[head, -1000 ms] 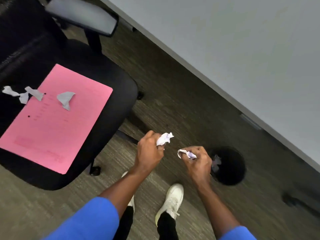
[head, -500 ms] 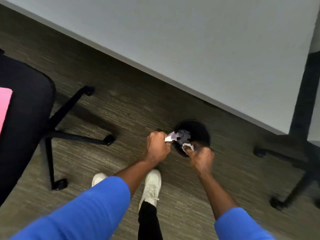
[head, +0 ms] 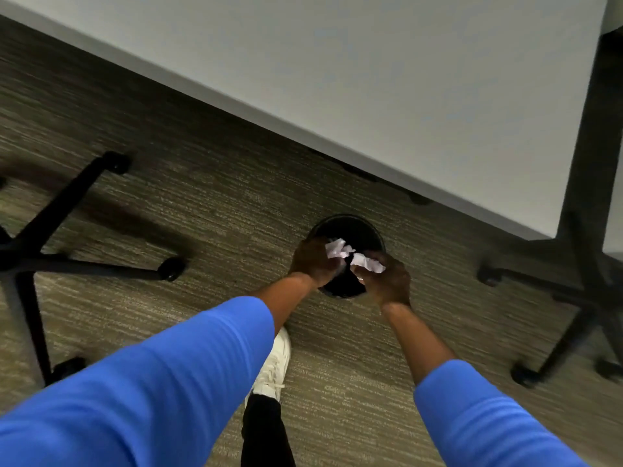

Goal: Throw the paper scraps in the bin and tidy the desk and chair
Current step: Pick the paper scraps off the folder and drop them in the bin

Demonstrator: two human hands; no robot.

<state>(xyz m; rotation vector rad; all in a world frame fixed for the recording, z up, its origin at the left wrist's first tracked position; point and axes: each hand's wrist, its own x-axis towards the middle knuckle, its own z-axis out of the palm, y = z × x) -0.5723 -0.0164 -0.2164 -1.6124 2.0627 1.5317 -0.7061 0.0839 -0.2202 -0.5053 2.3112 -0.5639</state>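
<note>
A small round black bin (head: pixel 362 229) stands on the carpet just in front of the grey desk (head: pixel 404 79). Both my hands hang right over its opening. My left hand (head: pixel 312 264) is closed on a crumpled white paper scrap (head: pixel 335 248). My right hand (head: pixel 387 281) is closed on a second white scrap (head: pixel 367 262). The two scraps nearly touch above the bin's mouth. The bin's inside is dark and mostly hidden by my hands.
The black wheeled base of the office chair (head: pixel 50 251) spreads across the floor at the left. Another black wheeled base (head: pixel 580 291) stands at the right beside the desk's end. My white shoe (head: pixel 274 362) is planted on the carpet below the bin.
The view has swung from the chair with its pink folder to the bin. My hands carried both scraps from in front of me to directly over the bin's opening.
</note>
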